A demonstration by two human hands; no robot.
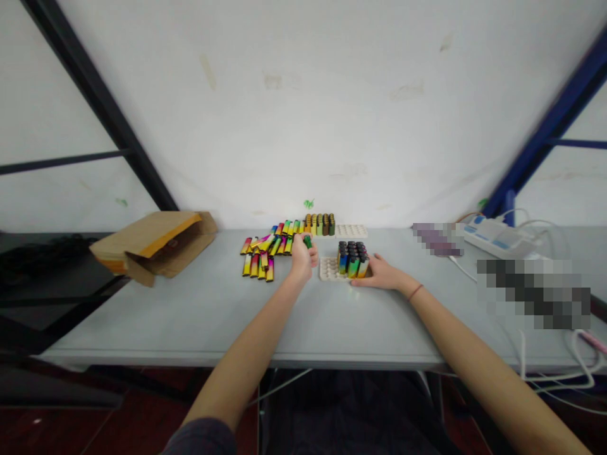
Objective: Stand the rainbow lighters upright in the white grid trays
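Gripping perhaps a green lighter (pixel 308 241), the left hand (pixel 300 255) sits mid-frame, left of the tray (pixel 328 270) the right hand (pixel 382 274) holds.

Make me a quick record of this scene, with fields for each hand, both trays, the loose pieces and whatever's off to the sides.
Left hand: fingers closed around a green piece
Right hand: spread at the near tray's right end, beside the lighters
Near tray: pale, black-topped lighters standing toward its right
Far tray: pale, upright yellowish and dark pieces at its left
Loose pieces: shiny, multicoloured, lying mostly left of the left hand
Far left: open paper bag
Far right: white power strip
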